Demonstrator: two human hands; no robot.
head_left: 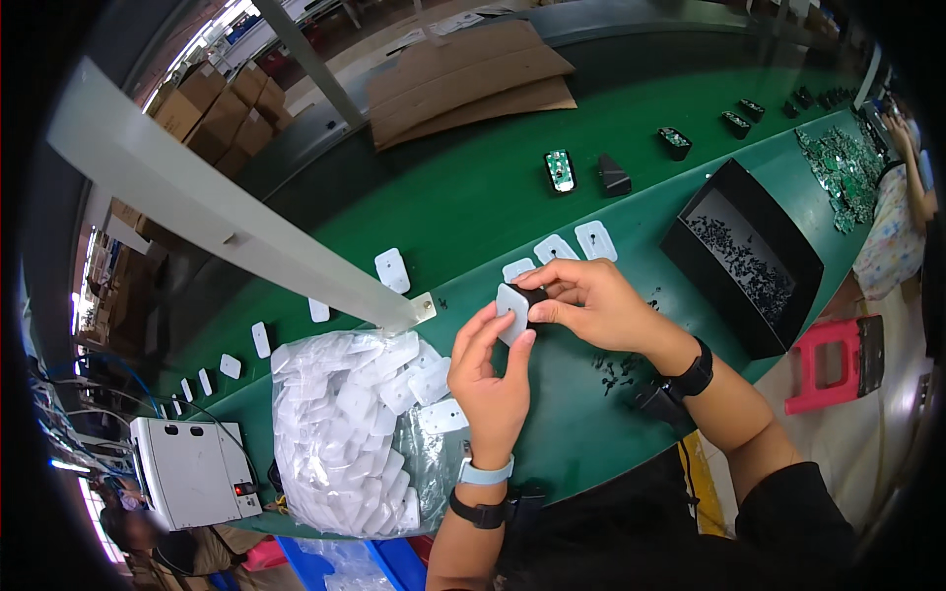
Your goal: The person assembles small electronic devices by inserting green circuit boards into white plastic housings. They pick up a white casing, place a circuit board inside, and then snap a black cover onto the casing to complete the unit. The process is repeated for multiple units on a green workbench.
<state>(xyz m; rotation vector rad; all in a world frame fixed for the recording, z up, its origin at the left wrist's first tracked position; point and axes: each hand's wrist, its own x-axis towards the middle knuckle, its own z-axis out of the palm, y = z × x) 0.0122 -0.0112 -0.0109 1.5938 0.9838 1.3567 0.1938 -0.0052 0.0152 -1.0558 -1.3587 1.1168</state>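
My left hand (490, 379) pinches a small white plastic cover (511, 311) between thumb and fingers above the green bench (463, 197). My right hand (591, 303) presses a small black part (533, 295) against that cover from the right. Both hands meet over the bench's near half. Just beyond them lie three more white covers (558, 248) in a row.
A clear bag full of white covers (345, 433) sits to the left. A black open box of small dark parts (744, 258) stands to the right; loose black bits (616, 366) lie nearby. White beam (207, 202), cardboard (468, 79), grey device (187, 473), another person (892, 197) at far right.
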